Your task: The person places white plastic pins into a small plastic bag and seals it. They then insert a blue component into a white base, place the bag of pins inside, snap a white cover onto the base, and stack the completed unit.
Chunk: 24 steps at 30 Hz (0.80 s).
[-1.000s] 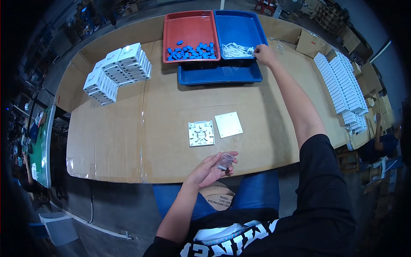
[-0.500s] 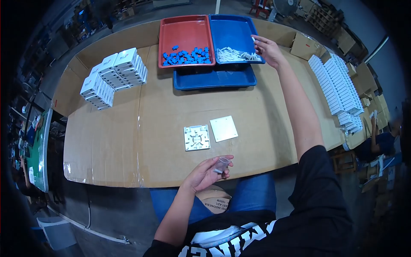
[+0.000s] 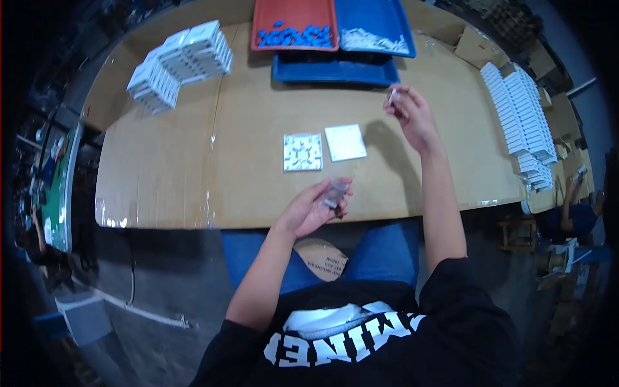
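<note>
The right hand (image 3: 417, 119) has moved from the blue tray (image 3: 371, 14) to over the table (image 3: 251, 193), pinching a white piece (image 3: 393, 97) that a loose fingertip hold could drop. The left hand (image 3: 307, 214) grasps a cup (image 3: 334, 191) near the white case (image 3: 302, 153); too much tilt could spill it.

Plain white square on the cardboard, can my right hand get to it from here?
Probably yes: your right hand hovers beyond and right of the plain white square, with nothing standing between them. It pinches a small white piece, though, which may hamper a grip.
</note>
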Tool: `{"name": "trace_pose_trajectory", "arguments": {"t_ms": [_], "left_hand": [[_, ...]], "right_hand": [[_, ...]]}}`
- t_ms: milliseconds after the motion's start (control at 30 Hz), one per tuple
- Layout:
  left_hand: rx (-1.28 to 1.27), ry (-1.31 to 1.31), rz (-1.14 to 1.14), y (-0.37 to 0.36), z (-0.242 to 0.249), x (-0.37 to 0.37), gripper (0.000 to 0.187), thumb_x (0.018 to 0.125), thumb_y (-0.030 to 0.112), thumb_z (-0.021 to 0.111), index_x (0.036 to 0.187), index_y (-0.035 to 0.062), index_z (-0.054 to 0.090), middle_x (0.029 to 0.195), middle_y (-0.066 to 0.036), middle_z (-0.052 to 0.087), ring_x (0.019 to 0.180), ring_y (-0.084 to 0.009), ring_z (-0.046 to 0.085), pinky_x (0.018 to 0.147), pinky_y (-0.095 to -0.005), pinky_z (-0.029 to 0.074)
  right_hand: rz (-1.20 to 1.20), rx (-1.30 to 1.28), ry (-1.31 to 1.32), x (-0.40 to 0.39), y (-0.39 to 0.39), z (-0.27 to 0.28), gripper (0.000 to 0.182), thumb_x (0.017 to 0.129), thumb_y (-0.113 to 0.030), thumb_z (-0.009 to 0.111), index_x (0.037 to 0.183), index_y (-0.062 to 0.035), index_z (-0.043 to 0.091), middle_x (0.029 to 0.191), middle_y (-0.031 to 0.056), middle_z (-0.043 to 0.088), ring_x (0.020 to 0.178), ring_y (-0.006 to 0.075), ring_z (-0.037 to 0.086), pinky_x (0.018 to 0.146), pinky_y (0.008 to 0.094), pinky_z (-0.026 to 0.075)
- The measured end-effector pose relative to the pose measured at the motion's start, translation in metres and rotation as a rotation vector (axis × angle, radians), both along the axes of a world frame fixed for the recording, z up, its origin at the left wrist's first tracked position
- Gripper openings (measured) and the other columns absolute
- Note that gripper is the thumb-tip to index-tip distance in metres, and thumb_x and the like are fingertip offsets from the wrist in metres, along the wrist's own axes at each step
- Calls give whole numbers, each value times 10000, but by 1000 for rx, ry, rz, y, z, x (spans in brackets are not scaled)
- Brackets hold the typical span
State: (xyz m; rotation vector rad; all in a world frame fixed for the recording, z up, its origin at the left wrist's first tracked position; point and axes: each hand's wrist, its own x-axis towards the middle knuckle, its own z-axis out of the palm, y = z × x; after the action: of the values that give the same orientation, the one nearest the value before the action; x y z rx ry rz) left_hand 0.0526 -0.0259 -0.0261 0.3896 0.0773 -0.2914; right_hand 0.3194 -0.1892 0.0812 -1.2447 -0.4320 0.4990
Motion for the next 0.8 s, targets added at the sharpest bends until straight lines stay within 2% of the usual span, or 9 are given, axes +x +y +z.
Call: {"name": "trace_pose_trajectory", "arguments": {"t_ms": [100, 233, 300, 333, 467, 500, 567, 667, 800], "left_hand": [[46, -20, 24, 1, 7, -1, 531, 1128, 373, 410, 1484, -18, 465, 1207, -102, 644, 973, -190, 636, 947, -403, 530], [81, -48, 43, -2, 6, -2, 518, 1129, 376, 421, 1458, -16, 500, 1199, -87, 651, 957, -165, 634, 925, -395, 540], [121, -39, 57, -3, 6, -3, 505, 1127, 382, 433, 1425, -11, 535, 1188, -86, 664, 954, -165, 636, 920, -395, 542], [71, -28, 67, -4, 9, -4, 465, 1117, 349, 487, 1360, -38, 571, 1180, -121, 675, 967, -190, 649, 908, -375, 559], [111, -26, 69, -4, 10, -4, 469, 1116, 362, 487, 1345, -36, 578, 1180, -121, 675, 972, -192, 648, 915, -375, 556], [127, -35, 62, -5, 11, -4, 464, 1115, 371, 485, 1345, -22, 578, 1179, -114, 671, 971, -187, 639, 914, -377, 547], [141, -41, 63, -6, 11, -6, 459, 1114, 379, 484, 1344, -7, 578, 1179, -108, 667, 969, -182, 631, 913, -379, 538], [150, -50, 54, -6, 10, -7, 462, 1107, 374, 512, 1346, -17, 573, 1193, -129, 657, 970, -194, 630, 917, -362, 536], [202, -35, 53, -6, 11, -9, 451, 1104, 367, 524, 1334, -18, 576, 1193, -139, 647, 1003, -206, 631, 945, -372, 540]], "right_hand": [[72, -125, 80, -76, -11, -22, 231, 1001, -63, 656, 1222, -1, 633, 985, 86, 689, 901, 163, 694, 791, 278, 577], [98, -209, -48, -129, -16, -37, 201, 967, -69, 712, 1155, -7, 672, 976, 67, 701, 865, 117, 676, 765, 265, 567], [110, -218, -109, -136, -19, -33, 194, 955, -72, 731, 1133, -11, 686, 968, 60, 705, 850, 101, 667, 761, 259, 559], [153, -286, -177, -136, -19, -31, 184, 939, -69, 746, 1110, -16, 703, 965, 47, 705, 855, 89, 657, 751, 256, 552], [310, -584, -396, -127, -18, -12, 145, 886, -58, 784, 1023, -23, 750, 997, 31, 712, 912, 82, 647, 785, 269, 540], [319, -586, -395, -126, -15, -8, 145, 886, -58, 784, 1023, -23, 750, 997, 31, 712, 912, 82, 647, 785, 269, 540], [429, -484, -512, -125, -9, -1, 113, 871, -42, 788, 982, -27, 773, 1076, 45, 726, 1000, 146, 669, 907, 317, 530], [562, -521, -636, -118, -1, 2, 117, 860, -37, 778, 977, -23, 780, 1121, 73, 718, 1043, 188, 667, 946, 339, 529], [665, -615, -555, -116, 8, 6, 132, 861, -17, 758, 989, -27, 789, 1196, 104, 706, 1084, 209, 667, 974, 355, 533]]}}
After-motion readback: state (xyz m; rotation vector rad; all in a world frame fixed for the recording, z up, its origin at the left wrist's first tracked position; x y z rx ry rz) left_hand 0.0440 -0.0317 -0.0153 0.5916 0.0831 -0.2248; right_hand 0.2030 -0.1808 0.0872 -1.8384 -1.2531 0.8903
